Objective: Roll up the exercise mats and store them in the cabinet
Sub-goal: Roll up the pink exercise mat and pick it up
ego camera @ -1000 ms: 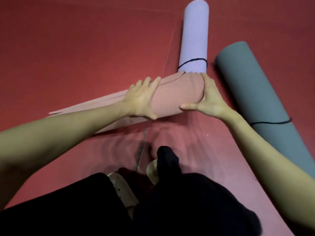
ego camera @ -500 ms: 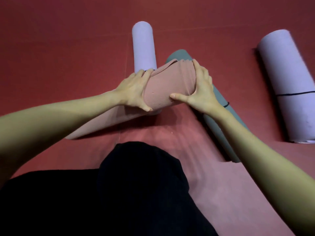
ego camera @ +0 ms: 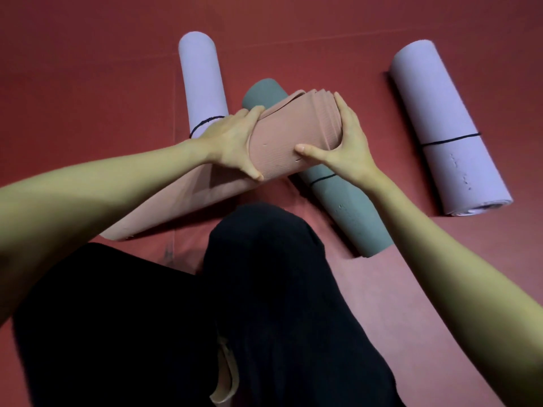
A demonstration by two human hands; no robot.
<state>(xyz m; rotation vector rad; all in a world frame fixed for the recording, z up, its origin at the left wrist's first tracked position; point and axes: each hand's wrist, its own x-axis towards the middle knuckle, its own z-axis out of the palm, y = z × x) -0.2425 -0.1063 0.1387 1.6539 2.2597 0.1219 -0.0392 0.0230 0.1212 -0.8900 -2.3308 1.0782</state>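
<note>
A pink rolled mat (ego camera: 282, 139) is tilted up at its right end, its left end low near the floor. My left hand (ego camera: 232, 142) grips the roll around its middle, fingers over the top and thumb underneath. My right hand (ego camera: 346, 145) holds the raised end, palm against the stepped layers and thumb across the front. Behind it lie a grey rolled mat (ego camera: 346, 207) and a lilac rolled mat (ego camera: 202, 80), each tied with a black band. Another lilac rolled mat (ego camera: 446, 124), also banded, lies at the right.
Everything rests on a red padded floor (ego camera: 88, 83) with faint seams. My legs in black trousers (ego camera: 258, 304) fill the bottom of the view, one knee raised just below the pink mat. No cabinet is in view.
The pink mat's right end has risen off the floor and its layered end now faces up. The view has swung, bringing the lilac mat at the right further into sight. Both hands keep their hold.
</note>
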